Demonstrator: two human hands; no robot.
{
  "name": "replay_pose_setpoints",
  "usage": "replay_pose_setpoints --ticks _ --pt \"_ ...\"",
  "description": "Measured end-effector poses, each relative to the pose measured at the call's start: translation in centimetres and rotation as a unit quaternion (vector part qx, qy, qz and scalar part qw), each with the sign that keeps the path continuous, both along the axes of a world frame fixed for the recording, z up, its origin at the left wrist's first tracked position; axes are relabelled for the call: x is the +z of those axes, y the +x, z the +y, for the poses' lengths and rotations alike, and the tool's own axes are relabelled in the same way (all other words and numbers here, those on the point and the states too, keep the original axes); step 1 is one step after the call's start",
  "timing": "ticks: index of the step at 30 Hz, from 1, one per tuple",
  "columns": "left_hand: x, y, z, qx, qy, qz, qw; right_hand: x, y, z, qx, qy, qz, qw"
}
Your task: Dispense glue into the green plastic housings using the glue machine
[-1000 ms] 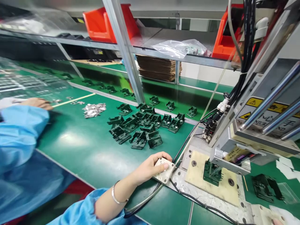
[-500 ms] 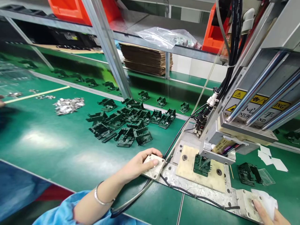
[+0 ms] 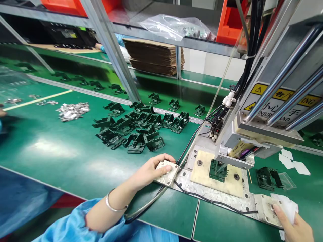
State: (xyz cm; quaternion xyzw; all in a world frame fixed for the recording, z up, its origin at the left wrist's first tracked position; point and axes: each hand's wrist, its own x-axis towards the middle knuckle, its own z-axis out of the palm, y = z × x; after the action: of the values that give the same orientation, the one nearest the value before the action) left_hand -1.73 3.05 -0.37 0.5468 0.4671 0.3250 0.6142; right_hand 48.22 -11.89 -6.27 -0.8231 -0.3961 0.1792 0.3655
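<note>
At bench near edge: left hand flat, thumb on left press button; right hand clutches white cloth, finger on right button. Green part seated in fixture under press head. Pile of parts unpressed.

Glossy green mat; bare metal plate; dark plastic parts.

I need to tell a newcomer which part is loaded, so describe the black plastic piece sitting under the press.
Find the press head with yellow warning labels at right. Below it lies a beige fixture plate, and the black plastic part stands alone on it, unlike the loose pile on the green mat.
</note>
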Motion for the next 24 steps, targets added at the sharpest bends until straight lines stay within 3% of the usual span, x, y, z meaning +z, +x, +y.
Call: replay_pose_setpoints --ticks 6,14,24 --pt "0.1 0.0 -0.1 0.003 -0.02 -0.006 1.0 1.1 -1.2 0.3 -0.058 -0.017 0.004 0.998" --pt "-0.5 -0.6 0.0 0.009 -0.032 0.001 0.999 1.1 -1.7 0.2 -0.053 0.028 0.018 0.998" --pt "0.8 -0.5 -0.1 0.048 -0.046 0.048 0.997 2.6 -3.7 0.9 -0.005 0.088 0.029 0.996"
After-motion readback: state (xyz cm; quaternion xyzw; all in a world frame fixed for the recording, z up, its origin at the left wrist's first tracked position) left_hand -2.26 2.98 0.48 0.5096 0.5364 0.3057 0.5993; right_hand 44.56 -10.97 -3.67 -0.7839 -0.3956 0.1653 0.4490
